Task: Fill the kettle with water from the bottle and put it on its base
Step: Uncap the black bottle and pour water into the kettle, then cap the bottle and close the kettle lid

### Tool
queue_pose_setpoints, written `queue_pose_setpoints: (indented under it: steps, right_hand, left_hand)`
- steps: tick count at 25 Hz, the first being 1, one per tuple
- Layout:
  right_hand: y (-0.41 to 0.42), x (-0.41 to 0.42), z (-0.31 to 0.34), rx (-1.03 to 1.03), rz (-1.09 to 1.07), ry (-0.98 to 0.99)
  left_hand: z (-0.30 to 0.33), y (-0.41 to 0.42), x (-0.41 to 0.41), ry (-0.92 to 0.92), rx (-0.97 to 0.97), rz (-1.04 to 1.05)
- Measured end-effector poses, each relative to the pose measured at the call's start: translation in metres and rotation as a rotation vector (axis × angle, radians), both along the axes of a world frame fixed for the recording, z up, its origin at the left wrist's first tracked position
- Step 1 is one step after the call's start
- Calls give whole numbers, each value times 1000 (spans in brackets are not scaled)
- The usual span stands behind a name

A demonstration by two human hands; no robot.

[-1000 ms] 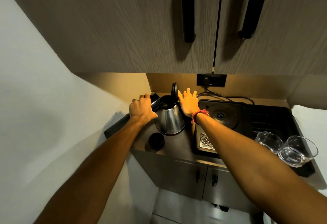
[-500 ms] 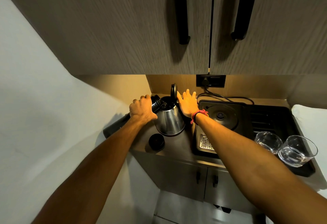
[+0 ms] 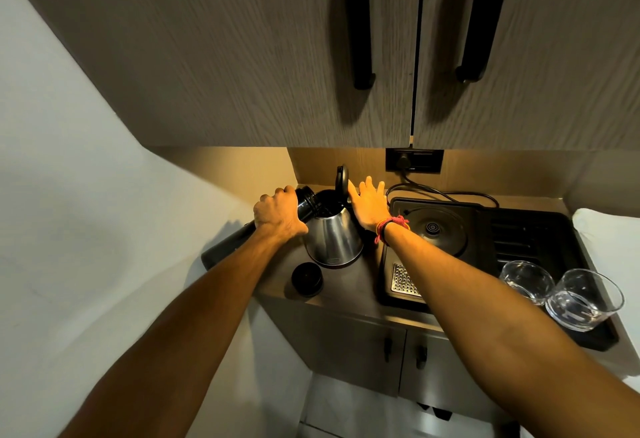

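Kettle [image 3: 333,237] (no legible label) lid up; bottle [image 3: 304,203] tilted in.

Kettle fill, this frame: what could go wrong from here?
The bottle, tipped by the left hand, meets only the kettle rim, so water may spill onto the counter. The right hand merely rests by the upright lid; it could drop shut.

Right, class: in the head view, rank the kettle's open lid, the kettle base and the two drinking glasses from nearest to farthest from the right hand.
1. Kettle's open lid: touching the right hand on its left side.
2. Kettle base: just right of the hand, on the black tray.
3. Drinking glasses: farthest, at the tray's near right corner.
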State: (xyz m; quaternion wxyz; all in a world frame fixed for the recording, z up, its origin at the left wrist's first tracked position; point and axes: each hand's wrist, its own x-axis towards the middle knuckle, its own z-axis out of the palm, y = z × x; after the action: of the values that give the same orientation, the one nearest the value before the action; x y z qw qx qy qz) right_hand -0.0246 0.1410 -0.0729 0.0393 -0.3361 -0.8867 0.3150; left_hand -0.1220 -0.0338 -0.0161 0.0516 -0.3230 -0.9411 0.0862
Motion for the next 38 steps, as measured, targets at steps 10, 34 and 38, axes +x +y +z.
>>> queue_pose_setpoints:
  steps: [10, 34, 38]
  right_hand:
    - [2, 2, -3, 113, 85, -61]
    - [-18, -33, 3, 351, 266, -107]
    - [-23, -33, -2, 491, 445, -29]
  left_hand:
    - [-3, 2, -1, -19, 33, -13]
    - [-60, -40, -25, -550, 1225, 269]
    - [-67, -43, -25, -532, 1241, 293]
